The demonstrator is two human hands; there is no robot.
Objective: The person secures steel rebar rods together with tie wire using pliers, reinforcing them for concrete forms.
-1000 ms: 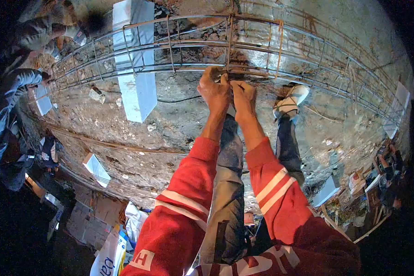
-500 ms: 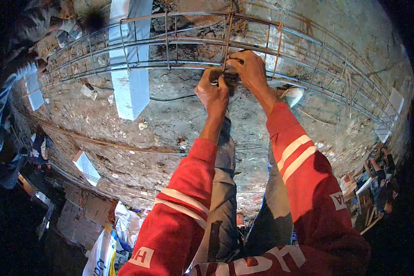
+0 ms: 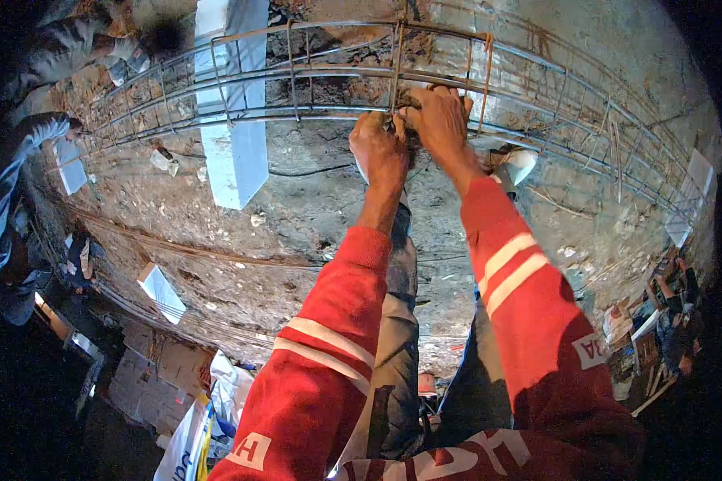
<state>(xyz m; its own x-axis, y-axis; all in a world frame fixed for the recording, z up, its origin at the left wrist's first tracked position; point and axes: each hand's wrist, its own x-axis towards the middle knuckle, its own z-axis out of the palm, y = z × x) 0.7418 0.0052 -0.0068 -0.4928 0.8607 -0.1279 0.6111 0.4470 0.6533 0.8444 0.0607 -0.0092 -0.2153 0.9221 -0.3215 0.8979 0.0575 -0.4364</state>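
A long steel rebar cage (image 3: 321,72) of lengthwise bars and thin square stirrups runs across the upper view. Where a stirrup (image 3: 396,60) meets the near bar, both hands work close together. My left hand (image 3: 379,154) is closed, its fingertips pinched just under the near bar; whatever is between them is too small to make out. Beside it, my right hand (image 3: 441,124) is closed, with curled fingers against the bars and the thumb toward the left fingertips. Its grip is partly hidden.
A white block (image 3: 234,160) lies under the cage at left, with other white blocks (image 3: 162,293) farther off. Thin bars (image 3: 192,250) lie along the rough ground. At the left edge a person's sleeve (image 3: 40,128) shows near the cage's end. A white sack (image 3: 231,385) is at lower left.
My left hand has turned and moved slightly right and up, closing its finger loop toward my right hand. The right hand's fingers have shifted a little on the bars. The view has shifted slightly.
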